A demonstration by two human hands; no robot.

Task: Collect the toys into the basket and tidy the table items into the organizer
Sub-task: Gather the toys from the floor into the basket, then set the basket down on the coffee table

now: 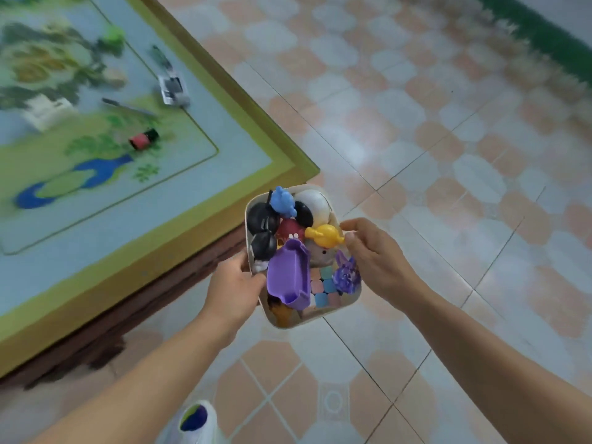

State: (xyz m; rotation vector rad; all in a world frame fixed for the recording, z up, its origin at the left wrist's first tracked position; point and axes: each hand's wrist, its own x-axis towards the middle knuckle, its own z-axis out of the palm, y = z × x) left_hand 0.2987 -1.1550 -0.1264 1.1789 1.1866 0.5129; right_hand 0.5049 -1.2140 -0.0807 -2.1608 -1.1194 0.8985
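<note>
A small white basket (323, 315) full of toys hangs in the air over the tiled floor, just off the table's corner. Both hands hold it: my left hand (232, 290) grips its left side, my right hand (376, 257) its right side. Inside lie a purple plastic boat (288, 277), a yellow figure (325, 233), a blue figure (282, 200), a black-eared mouse toy (266, 225), a white ball (314, 203) and pastel blocks (326, 290). On the table (192, 200) remain a red-and-black small bottle (143, 140), a pen (128, 107), a silver packet (173, 89) and a white box (48, 112).
The table carries a floral cloth with a yellow border; a green object (113, 38) and a beige round object (113, 76) lie blurred further back. A white item with a blue-green top (195, 418) stands at the lower edge. Green matting (541, 36) runs along the upper right.
</note>
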